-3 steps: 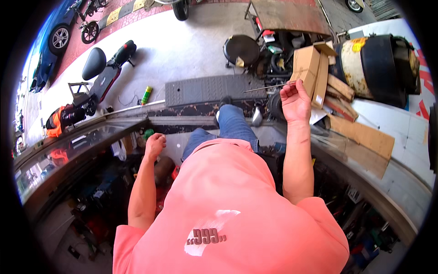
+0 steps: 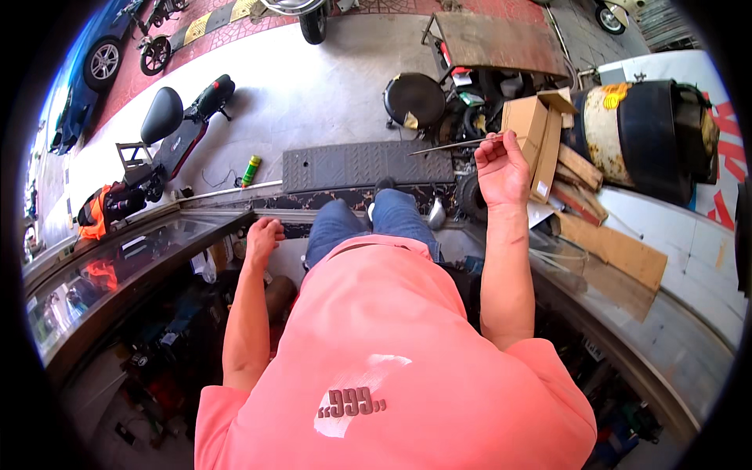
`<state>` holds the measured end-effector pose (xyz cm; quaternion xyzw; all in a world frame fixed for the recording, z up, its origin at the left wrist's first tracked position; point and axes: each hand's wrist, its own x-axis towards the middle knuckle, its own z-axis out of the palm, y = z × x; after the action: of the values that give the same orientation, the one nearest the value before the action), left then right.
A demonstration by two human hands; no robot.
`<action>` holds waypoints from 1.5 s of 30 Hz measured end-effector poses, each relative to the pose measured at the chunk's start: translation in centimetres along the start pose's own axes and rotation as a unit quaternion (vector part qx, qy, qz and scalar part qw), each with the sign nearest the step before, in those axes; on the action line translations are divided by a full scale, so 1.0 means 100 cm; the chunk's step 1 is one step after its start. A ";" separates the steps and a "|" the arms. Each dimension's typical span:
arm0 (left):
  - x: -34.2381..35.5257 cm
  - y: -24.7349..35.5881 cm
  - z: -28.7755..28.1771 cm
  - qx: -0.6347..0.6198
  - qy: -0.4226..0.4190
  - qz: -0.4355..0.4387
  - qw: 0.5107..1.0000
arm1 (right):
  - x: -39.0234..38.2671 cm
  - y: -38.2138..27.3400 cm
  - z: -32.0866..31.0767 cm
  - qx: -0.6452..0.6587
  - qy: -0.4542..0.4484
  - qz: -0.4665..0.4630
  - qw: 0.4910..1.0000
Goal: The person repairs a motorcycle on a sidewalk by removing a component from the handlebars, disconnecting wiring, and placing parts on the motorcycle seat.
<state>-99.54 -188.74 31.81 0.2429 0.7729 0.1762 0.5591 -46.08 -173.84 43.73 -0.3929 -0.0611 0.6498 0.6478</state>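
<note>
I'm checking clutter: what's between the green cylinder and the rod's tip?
In the head view: pale floor, then the grey plate, toward the thin rod.

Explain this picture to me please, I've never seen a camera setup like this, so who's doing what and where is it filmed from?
There is no machine here, just a person in a salmon-pink cloth shirt using two bare hands. The camera sits on their head and looks down through a wide fisheye lens, so straight edges bend toward the rim. The raised right hand holds a thin, straight metallic rod in its fingers. The left hand is loosely curled; I can't see anything in it. On the ground ahead lie a flat grey textured plate and a small green-and-yellow cylinder. A round black stool stands beyond the plate, with a brown cardboard box to its right.
</note>
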 end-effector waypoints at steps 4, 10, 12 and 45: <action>0.061 0.163 0.018 -0.053 -0.006 0.096 0.994 | 0.102 -0.020 0.109 -0.018 -0.039 -0.036 0.998; 0.229 0.347 0.033 0.066 -0.006 0.182 0.981 | 0.300 -0.011 0.128 -0.413 0.078 -0.243 0.874; 0.293 0.419 0.034 0.170 -0.009 0.242 0.955 | 0.366 0.002 0.072 -0.609 0.164 -0.294 0.718; 0.820 0.940 0.307 0.411 -0.106 -0.013 0.905 | 1.176 -0.235 0.092 -0.453 0.294 0.084 0.837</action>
<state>-74.72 -64.72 9.46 0.4583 0.7158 -0.1913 0.4910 -15.41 -61.62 13.07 -0.8190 -0.1218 0.4553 0.3274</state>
